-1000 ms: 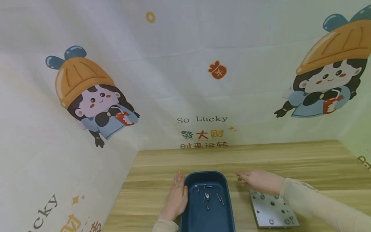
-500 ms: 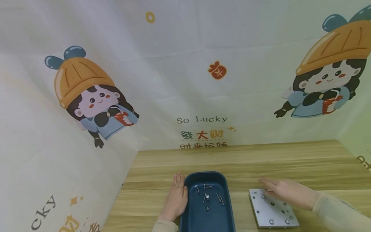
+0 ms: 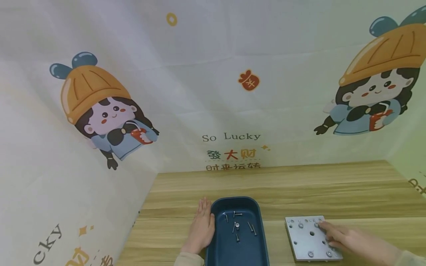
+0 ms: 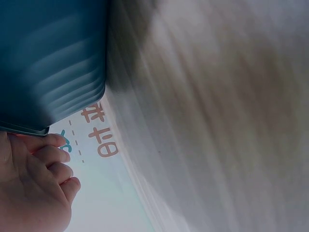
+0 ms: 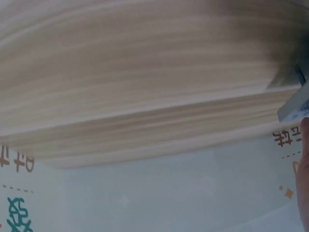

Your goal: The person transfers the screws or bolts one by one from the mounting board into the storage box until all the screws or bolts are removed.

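A dark blue tray point(image 3: 237, 255) stands on the wooden table with several small metal screws point(image 3: 237, 225) lying loose in it. My left hand point(image 3: 201, 229) rests along the tray's left wall, fingers straight; in the left wrist view the hand point(image 4: 36, 183) touches the tray's rim point(image 4: 29, 130). To the right of the tray lies a silver metal plate point(image 3: 304, 242) with holes and several screws set in it. My right hand point(image 3: 349, 238) reaches over the plate's right edge. Its index fingertip touches a screw point(image 3: 317, 224) near the far right corner. Little of this hand shows in the right wrist view.
The wooden table point(image 3: 276, 184) runs back to a printed cloth point(image 3: 186, 92) hung behind and at the sides. A strip of table separates the tray from the plate.
My right hand has moved right from beside the tray, passed over the plate's far edge, and come down to the screw at its far right corner. The left hand has stayed in place.
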A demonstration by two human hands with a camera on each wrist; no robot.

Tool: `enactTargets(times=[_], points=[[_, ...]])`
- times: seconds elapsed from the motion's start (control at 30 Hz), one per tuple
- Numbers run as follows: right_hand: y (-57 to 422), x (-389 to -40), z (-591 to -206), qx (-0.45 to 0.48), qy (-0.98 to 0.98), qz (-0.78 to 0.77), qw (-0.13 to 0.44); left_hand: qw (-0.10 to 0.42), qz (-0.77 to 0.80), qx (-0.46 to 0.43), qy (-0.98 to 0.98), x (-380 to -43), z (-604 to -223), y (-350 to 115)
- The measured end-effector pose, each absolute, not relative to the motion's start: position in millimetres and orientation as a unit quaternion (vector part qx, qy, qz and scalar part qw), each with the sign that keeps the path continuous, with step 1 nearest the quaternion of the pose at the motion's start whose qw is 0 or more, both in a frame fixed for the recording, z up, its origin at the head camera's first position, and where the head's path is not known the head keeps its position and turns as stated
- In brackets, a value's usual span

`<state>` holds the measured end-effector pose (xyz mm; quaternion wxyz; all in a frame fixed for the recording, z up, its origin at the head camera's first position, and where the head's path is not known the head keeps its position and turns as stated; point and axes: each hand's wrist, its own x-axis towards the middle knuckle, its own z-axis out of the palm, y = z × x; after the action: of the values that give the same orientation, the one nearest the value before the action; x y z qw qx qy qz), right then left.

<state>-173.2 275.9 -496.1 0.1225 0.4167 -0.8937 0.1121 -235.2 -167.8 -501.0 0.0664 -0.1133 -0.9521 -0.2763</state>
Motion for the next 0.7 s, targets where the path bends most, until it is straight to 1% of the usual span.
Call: enactTargets(times=[0.13, 0.17, 0.4, 0.47, 0.7], points=[[275.8, -168.4, -502.3, 0.406, -0.900, 0.106, 0.120, 0.065, -0.277, -0.114, -0.952, -235.0, -501.0, -168.5], [275.3, -167.7, -502.7, 0.403, -0.902, 0.109, 0.112, 0.062, -0.276, -0.113, -0.952, -234.7, -501.2, -168.6], [276.7, -160.2, -504.8, 0.362, -0.919, 0.159, 0.004, 0.055, -0.278, -0.116, -0.952, -233.0, -501.5, -167.9], [277.6, -158.1, -504.5, 0.351, -0.920, 0.174, -0.016, 0.054, -0.281, -0.116, -0.951, -233.1, -501.6, -167.9], [275.1, -156.7, -502.4, 0.349, -0.920, 0.179, -0.018, 0.054, -0.278, -0.115, -0.952, -235.1, -502.2, -169.3]])
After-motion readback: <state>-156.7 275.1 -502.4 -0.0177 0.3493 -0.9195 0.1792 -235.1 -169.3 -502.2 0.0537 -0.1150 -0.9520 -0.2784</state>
